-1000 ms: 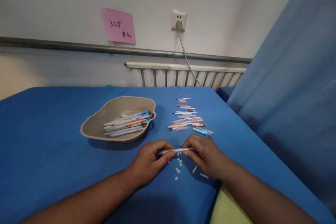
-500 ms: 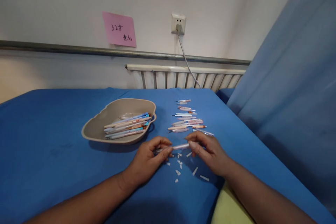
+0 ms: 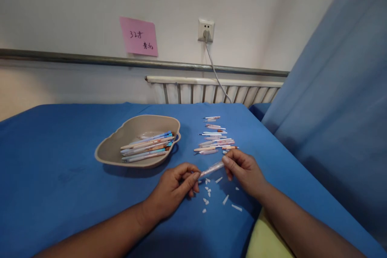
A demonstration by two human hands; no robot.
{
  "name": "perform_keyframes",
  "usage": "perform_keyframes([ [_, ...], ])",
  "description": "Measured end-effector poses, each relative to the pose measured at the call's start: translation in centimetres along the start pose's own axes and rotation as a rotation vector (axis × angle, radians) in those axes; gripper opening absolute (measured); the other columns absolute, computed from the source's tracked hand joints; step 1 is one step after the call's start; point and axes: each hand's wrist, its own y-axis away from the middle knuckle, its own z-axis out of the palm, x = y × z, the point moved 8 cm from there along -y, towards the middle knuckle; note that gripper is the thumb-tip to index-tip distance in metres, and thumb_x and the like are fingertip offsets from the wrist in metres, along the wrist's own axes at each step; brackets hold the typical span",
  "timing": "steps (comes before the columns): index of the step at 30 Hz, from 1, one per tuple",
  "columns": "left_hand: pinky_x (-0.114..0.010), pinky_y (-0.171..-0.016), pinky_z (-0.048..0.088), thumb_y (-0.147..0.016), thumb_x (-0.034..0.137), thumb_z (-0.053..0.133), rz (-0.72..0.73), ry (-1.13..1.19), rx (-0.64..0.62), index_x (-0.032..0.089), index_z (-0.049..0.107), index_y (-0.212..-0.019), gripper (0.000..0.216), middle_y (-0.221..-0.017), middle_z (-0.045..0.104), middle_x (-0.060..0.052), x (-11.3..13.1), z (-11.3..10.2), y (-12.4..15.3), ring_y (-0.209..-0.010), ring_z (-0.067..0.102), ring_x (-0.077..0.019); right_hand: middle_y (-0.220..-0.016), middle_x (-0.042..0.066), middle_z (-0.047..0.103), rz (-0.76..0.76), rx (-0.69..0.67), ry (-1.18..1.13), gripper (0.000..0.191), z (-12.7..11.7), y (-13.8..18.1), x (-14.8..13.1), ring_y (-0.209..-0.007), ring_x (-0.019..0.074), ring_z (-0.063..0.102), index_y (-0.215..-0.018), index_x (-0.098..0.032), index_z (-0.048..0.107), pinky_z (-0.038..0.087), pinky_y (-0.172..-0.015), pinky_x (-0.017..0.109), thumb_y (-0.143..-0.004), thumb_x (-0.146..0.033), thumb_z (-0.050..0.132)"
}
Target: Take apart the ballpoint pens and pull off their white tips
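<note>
A pale pinkish, see-through pen barrel (image 3: 212, 168) is stretched between my two hands above the blue cloth. My left hand (image 3: 179, 183) pinches its left end between thumb and fingers. At the raised right end, my right hand (image 3: 242, 171) grips it the same way; the fingers hide that tip. Small white plastic bits (image 3: 206, 200) and a few longer white tapered pieces (image 3: 225, 199) lie on the cloth below. Just beyond my hands, pen parts and refills (image 3: 211, 145) lie in rows.
A beige basin (image 3: 110, 149) with several pens (image 3: 148, 147) in it stands left of the rows. Behind the blue-covered bed (image 3: 60, 193) are a white rail (image 3: 181, 79) and a plugged-in cable (image 3: 215, 71). A blue curtain (image 3: 332, 88) hangs at right; something yellow-green (image 3: 267, 238) lies near my right forearm.
The barrel has tilted, its right end now higher. My right hand has moved slightly right and my left hand slightly down. A small white bit now shows near my right hand.
</note>
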Motion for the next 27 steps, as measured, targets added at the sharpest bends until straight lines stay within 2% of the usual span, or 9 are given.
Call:
perform_keyframes([
  [5, -0.022, -0.055, 0.048, -0.089, 0.034, 0.048, 0.054, -0.081, -0.023, 0.015, 0.057, -0.098, 0.023, -0.063, 0.064, 0.0, 0.4, 0.4, 0.5, -0.052, 0.057, -0.0105, -0.043, -0.006, 0.044, 0.009, 0.0, 0.105, 0.04, -0.1, 0.1, -0.3, -0.041, 0.0089, 0.04, -0.06, -0.02, 0.043, 0.034, -0.044, 0.022, -0.086, -0.049, 0.05],
  [11, -0.021, -0.056, 0.046, -0.088, 0.034, 0.05, 0.053, -0.157, -0.048, 0.016, 0.058, -0.101, 0.023, -0.064, 0.065, 0.0, 0.1, 0.5, 0.5, -0.057, 0.059, -0.0115, -0.043, -0.007, 0.039, 0.021, 0.008, 0.154, 0.042, 0.0, 0.2, -0.4, -0.041, 0.0083, 0.035, -0.057, -0.02, 0.04, 0.029, -0.043, 0.021, -0.087, -0.049, 0.049],
  [16, -0.018, -0.05, 0.037, -0.086, 0.032, 0.054, 0.093, -0.299, -0.136, 0.018, 0.061, -0.102, 0.022, -0.062, 0.059, 0.004, 0.7, 1.4, 0.9, -0.052, 0.049, -0.0088, -0.047, -0.006, 0.039, -0.019, -0.019, 0.227, 0.044, 0.3, 0.5, -0.4, -0.045, 0.009, 0.036, -0.055, -0.02, 0.037, 0.031, -0.046, 0.022, -0.088, -0.047, 0.047],
  [19, -0.018, -0.054, 0.037, -0.088, 0.029, 0.051, 0.176, -0.449, -0.158, 0.019, 0.064, -0.095, 0.018, -0.064, 0.059, 0.003, 2.0, 1.6, 1.5, -0.056, 0.05, -0.0099, -0.047, -0.004, 0.043, 0.0, -0.078, 0.201, 0.046, 0.8, 0.8, 0.0, -0.047, 0.0105, 0.042, -0.056, -0.019, 0.042, 0.035, -0.049, 0.023, -0.093, -0.047, 0.037],
  [21, -0.02, -0.061, 0.041, -0.089, 0.028, 0.049, 0.237, -0.533, -0.098, 0.018, 0.064, -0.094, 0.019, -0.071, 0.064, 0.0, 3.3, 0.8, 1.8, -0.064, 0.056, -0.0121, -0.05, -0.003, 0.048, -0.004, -0.087, 0.144, 0.046, 0.8, 0.9, 0.1, -0.049, 0.0118, 0.047, -0.064, -0.019, 0.05, 0.037, -0.051, 0.024, -0.095, -0.047, 0.031],
  [23, -0.022, -0.07, 0.043, -0.09, 0.029, 0.048, 0.277, -0.603, 0.013, 0.019, 0.064, -0.095, 0.02, -0.081, 0.068, -0.003, 4.8, -1.2, 1.9, -0.074, 0.06, -0.0141, -0.053, -0.002, 0.05, 0.003, -0.06, 0.081, 0.045, 0.5, 0.8, 0.3, -0.049, 0.012, 0.049, -0.071, -0.018, 0.054, 0.039, -0.051, 0.024, -0.095, -0.048, 0.031],
  [27, -0.027, -0.081, 0.044, -0.09, 0.032, 0.048, 0.264, -0.772, 0.264, 0.021, 0.063, -0.102, 0.022, -0.098, 0.069, -0.004, 6.9, -7.4, 1.2, -0.089, 0.062, -0.0182, -0.058, -0.002, 0.051, 0.029, -0.004, 0.035, 0.043, 0.0, 0.6, 1.0, -0.049, 0.0113, 0.051, -0.078, -0.017, 0.057, 0.04, -0.051, 0.024, -0.093, -0.05, 0.035],
])
